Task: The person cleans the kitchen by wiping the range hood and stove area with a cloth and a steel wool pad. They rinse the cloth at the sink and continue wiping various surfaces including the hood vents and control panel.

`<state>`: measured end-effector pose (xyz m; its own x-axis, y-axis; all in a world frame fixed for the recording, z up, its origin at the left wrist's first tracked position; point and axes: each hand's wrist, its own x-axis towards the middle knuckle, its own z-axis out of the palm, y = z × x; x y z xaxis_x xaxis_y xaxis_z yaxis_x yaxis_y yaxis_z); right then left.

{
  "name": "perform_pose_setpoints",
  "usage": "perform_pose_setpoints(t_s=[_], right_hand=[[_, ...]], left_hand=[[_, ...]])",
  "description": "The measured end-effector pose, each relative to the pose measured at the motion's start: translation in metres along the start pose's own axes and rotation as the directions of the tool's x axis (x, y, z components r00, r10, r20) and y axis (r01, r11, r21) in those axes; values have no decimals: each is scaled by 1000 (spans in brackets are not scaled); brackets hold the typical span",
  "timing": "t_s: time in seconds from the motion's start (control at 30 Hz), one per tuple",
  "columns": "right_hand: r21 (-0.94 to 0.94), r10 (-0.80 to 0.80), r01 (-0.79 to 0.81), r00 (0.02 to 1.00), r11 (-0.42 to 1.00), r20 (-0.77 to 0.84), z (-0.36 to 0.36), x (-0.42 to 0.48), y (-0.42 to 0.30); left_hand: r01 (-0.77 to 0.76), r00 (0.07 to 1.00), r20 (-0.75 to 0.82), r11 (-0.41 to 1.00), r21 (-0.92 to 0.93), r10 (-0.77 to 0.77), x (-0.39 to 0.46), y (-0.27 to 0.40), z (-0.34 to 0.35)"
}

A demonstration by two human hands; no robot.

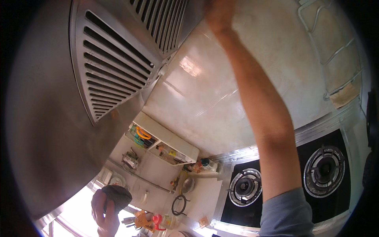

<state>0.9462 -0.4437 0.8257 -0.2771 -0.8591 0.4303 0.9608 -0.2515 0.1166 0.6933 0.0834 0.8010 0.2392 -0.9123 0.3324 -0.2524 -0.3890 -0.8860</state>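
Note:
My left hand [103, 211] grips a dark grey sponge or wadded cloth [117, 198] at the lower left, in front of a bright window. From the lower right my right arm reaches up across the tiled wall. My right hand [219, 14] is blurred at the top edge, beside the stainless-steel range hood [56, 127], and its fingers are cut off from view. Whether it holds or touches anything cannot be seen. Slotted metal filter panels [118, 65] cover the hood's underside.
Below the arm is a black gas cooktop [242, 216] with two burners. A white wall shelf [168, 130] holds scissors and packets. Farther off are a metal kettle [130, 160], a wooden knife block [144, 219] and a black ring-shaped pan support [178, 205]. A wire rack [318, 47] hangs at upper right.

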Motion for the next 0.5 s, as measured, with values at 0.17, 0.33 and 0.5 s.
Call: perform_pose_setpoints(t_s=[0.17, 0.33, 0.5], right_hand=[[-543, -257, 538, 822, 645, 508, 14, -76, 55], [-426, -390, 699, 691, 574, 609, -27, 13, 42], [-672, -379, 517, 854, 530, 357, -48, 107, -23]], left_hand=[[14, 996, -84, 999, -41, -17, 15, 6, 11], [-28, 993, -117, 998, -58, 21, 27, 6, 21], [10, 994, -111, 999, -38, -15, 11, -13, 11]])
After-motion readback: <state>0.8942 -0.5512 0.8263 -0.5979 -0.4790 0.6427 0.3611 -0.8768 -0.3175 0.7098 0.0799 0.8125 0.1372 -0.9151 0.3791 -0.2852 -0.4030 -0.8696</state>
